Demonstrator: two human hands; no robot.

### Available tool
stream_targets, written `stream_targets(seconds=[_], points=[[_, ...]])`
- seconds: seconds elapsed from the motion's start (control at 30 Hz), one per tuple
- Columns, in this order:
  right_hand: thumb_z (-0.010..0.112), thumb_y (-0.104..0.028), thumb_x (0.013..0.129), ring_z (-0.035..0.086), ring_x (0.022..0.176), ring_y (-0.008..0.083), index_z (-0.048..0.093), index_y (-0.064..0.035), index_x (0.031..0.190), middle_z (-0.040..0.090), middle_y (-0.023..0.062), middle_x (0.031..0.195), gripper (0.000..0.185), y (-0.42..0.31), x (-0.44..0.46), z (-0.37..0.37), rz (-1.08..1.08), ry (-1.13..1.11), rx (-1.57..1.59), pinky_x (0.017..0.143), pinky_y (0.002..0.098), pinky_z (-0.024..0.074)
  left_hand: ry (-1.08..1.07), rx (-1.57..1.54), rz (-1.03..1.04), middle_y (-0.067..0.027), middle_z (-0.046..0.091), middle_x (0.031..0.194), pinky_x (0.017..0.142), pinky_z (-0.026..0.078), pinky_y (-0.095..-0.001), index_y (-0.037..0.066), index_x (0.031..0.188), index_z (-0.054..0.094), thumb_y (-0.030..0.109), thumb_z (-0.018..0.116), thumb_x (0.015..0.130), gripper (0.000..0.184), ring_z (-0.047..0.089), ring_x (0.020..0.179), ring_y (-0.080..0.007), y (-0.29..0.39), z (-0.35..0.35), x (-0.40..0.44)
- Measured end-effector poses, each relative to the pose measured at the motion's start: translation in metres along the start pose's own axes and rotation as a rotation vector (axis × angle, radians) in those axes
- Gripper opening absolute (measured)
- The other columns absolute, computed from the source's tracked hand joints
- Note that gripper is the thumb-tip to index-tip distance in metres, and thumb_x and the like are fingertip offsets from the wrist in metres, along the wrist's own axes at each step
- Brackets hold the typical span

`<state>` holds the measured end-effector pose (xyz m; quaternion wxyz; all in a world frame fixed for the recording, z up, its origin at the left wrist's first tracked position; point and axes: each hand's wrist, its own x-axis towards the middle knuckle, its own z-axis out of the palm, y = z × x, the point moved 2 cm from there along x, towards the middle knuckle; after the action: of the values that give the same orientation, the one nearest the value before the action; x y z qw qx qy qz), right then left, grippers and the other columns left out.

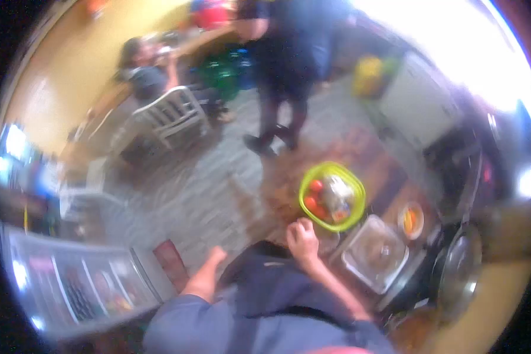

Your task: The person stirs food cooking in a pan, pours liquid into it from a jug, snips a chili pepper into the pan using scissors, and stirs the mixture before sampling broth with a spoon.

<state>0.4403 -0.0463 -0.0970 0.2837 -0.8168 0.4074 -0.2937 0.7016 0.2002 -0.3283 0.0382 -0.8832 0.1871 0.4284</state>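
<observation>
My right hand is closed with its fingers curled, just in front of a yellow-green basin. Whether it touches the rim or holds something small, I cannot make out. Several red-orange round items, perhaps tomatoes, lie in the basin beside a shiny, clear-looking bundle. To the right of that hand is a rectangular, clear-looking container. My left hand is at my left side over the floor, nearest to the open fridge. Blur hides its fingers.
A small bowl with orange-yellow food and a round glass lid are at the right. The open fridge stands at the lower left. One person stands ahead; another sits near a white chair.
</observation>
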Motion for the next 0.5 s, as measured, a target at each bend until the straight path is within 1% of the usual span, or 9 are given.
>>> stream_targets(seconds=[0.03,0.07,0.13,0.2,0.27,0.33,0.4,0.43,0.5], points=[[0.063,-0.017,0.078,0.058,0.093,0.0327,0.060,-0.0114,0.090,0.056,0.0136,0.106,0.014,0.004,-0.007,0.007,-0.015,-0.060,-0.004,0.073,0.0419,0.0509,0.014,0.154,0.026,-0.0185,0.065,0.101,0.080,0.049,-0.0427,0.005,0.091,0.070,0.023,0.060,0.072,0.028,0.063,0.094,-0.0329,-0.051,0.025,0.004],[0.062,-0.019,0.078,0.058,0.093,0.0326,0.060,-0.0114,0.089,0.056,0.0136,0.107,0.013,-0.003,-0.014,0.010,0.001,-0.118,-0.007,0.073,0.0421,0.0507,-0.057,0.478,0.179,-0.0164,0.065,0.103,0.082,0.049,-0.0418,0.007,0.093,0.071,0.025,0.061,0.071,0.029,0.062,0.096,-0.0323,-0.117,0.074,0.040],[0.061,-0.020,0.079,0.058,0.094,0.0332,0.061,-0.0117,0.089,0.056,0.0139,0.108,0.013,-0.006,-0.024,0.019,0.005,-0.215,0.044,0.076,0.0432,0.0500,-0.009,0.338,-0.027,-0.0145,0.065,0.104,0.083,0.049,-0.0409,0.009,0.095,0.070,0.026,0.063,0.072,0.030,0.062,0.097,-0.0314,-0.152,0.083,-0.002],[0.061,-0.020,0.080,0.058,0.096,0.0338,0.062,-0.0118,0.090,0.055,0.0144,0.110,0.014,-0.022,-0.026,0.023,0.043,-0.322,0.016,0.077,0.0431,0.0496,-0.039,0.288,-0.103,-0.0151,0.064,0.106,0.084,0.049,-0.0411,0.009,0.096,0.070,0.027,0.062,0.073,0.031,0.062,0.098,-0.0311,-0.166,0.089,-0.042],[0.060,-0.022,0.080,0.058,0.096,0.0338,0.062,-0.0117,0.091,0.055,0.0145,0.110,0.015,-0.036,-0.023,0.030,0.016,-0.363,0.000,0.078,0.0432,0.0492,-0.074,0.243,-0.087,-0.0149,0.064,0.108,0.084,0.049,-0.0413,0.009,0.096,0.070,0.028,0.062,0.074,0.031,0.061,0.099,-0.0310,-0.162,0.085,-0.069],[0.059,-0.024,0.081,0.057,0.097,0.0338,0.062,-0.0117,0.091,0.055,0.0146,0.110,0.016,-0.051,-0.019,0.041,-0.005,-0.405,-0.013,0.079,0.0432,0.0489,-0.109,0.206,-0.072,-0.0147,0.063,0.109,0.084,0.049,-0.0415,0.009,0.096,0.070,0.029,0.061,0.074,0.031,0.061,0.100,-0.0310,-0.155,0.089,-0.074],[0.058,-0.028,0.082,0.057,0.098,0.0336,0.063,-0.0118,0.094,0.055,0.0146,0.110,0.021,-0.065,-0.009,0.053,0.006,-0.483,-0.083,0.082,0.0432,0.0483,-0.025,0.080,-0.093,-0.0150,0.064,0.106,0.084,0.049,-0.0417,0.009,0.094,0.070,0.029,0.061,0.074,0.030,0.062,0.099,-0.0316,-0.152,0.091,-0.069],[0.058,-0.028,0.082,0.057,0.098,0.0336,0.063,-0.0118,0.094,0.055,0.0146,0.110,0.021,-0.069,-0.007,0.063,-0.003,-0.487,-0.087,0.082,0.0432,0.0483,0.017,0.023,-0.102,-0.0151,0.065,0.105,0.083,0.049,-0.0418,0.009,0.093,0.070,0.029,0.061,0.074,0.029,0.062,0.098,-0.0319,-0.153,0.088,-0.065],[0.056,-0.032,0.082,0.057,0.099,0.0336,0.063,-0.0121,0.096,0.055,0.0150,0.109,0.025,-0.070,0.002,0.095,-0.014,-0.556,-0.154,0.082,0.0436,0.0483,0.106,-0.082,-0.114,-0.0155,0.065,0.102,0.083,0.049,-0.0420,0.009,0.091,0.071,0.029,0.061,0.073,0.028,0.062,0.097,-0.0324,-0.160,0.070,-0.051]])
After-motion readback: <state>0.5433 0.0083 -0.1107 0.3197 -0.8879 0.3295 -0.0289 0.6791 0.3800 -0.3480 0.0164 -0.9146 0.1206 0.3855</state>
